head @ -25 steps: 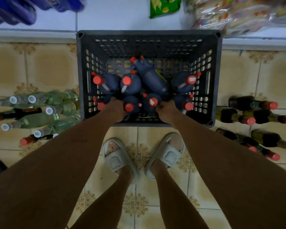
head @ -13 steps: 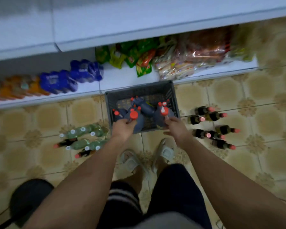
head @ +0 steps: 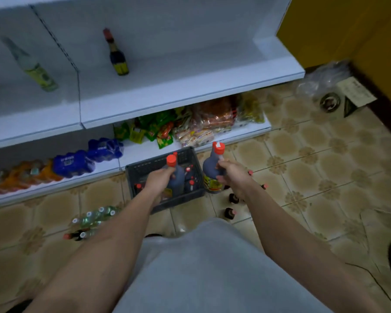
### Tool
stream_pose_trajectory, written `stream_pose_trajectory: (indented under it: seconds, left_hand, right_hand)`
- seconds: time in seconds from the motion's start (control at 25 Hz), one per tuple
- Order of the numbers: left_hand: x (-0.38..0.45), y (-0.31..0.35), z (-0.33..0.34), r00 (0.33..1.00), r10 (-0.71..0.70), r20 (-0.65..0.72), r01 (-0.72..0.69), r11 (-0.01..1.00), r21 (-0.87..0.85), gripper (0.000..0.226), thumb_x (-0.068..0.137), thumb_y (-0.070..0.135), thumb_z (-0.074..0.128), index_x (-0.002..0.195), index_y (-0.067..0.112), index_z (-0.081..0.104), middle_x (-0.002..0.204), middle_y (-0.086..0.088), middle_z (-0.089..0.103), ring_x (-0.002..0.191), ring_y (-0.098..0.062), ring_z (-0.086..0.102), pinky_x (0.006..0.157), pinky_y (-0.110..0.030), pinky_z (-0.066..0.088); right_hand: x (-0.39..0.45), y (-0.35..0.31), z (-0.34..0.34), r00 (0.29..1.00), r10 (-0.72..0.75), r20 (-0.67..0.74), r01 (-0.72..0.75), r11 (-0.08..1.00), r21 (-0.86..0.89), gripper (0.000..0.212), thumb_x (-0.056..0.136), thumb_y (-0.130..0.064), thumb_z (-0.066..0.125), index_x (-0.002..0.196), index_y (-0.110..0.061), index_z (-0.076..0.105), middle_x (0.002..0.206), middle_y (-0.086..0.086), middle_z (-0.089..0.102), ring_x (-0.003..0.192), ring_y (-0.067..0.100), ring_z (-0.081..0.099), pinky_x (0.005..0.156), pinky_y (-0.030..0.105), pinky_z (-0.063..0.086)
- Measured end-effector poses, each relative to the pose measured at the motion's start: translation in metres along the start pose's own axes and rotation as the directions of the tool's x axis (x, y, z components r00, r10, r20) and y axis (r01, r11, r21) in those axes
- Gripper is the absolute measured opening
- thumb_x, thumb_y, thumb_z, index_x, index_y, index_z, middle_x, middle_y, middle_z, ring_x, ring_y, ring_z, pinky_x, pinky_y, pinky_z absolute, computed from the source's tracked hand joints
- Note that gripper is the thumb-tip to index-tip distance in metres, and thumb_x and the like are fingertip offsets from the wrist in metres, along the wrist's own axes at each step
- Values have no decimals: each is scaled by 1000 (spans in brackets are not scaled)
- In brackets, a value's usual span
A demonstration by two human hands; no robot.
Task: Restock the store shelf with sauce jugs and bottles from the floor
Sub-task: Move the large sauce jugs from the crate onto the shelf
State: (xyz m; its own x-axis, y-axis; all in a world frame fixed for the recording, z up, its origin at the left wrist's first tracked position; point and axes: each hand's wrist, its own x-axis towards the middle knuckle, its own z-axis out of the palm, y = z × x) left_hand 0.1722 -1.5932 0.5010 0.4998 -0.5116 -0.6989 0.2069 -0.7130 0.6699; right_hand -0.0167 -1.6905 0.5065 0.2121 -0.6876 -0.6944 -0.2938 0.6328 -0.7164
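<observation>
My left hand (head: 158, 180) grips a dark sauce jug with a red cap (head: 176, 175) by its handle, held above the grey crate (head: 142, 175). In my right hand (head: 231, 173) is a second dark jug with a red cap and a yellow label (head: 210, 170), lifted just right of the crate. Several more red-capped jugs (head: 190, 181) remain inside the crate on the floor. The white middle shelf (head: 178, 71) above carries one dark bottle with a yellow label (head: 117, 57) and one clear bottle (head: 35, 68).
Green bottles (head: 93, 219) lie on the tiled floor to the left of the crate, and dark bottles (head: 231, 205) stand to its right. The bottom shelf holds snack packs (head: 190, 125) and blue packs (head: 88, 154). A box and a plastic bag (head: 339, 96) sit by the yellow wall.
I have stood up from the crate, lifting one jug out in each hand. The view rose, and the middle shelf with its two bottles came into sight.
</observation>
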Motion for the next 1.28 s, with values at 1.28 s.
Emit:
stream_pose_trajectory:
  seconds: [1.28]
  left_hand:
    - [17,221,165,976,216,12,-200,922,-331,33,86,39,70,88,6,70,96,-2,64,87,-15,55,88,-43,46]
  right_hand:
    - [62,-196,-199,944,-271,-187,290,953,83,30,93,-18,60,119,-4,57,114,13,57,96,22,58,90,39,57]
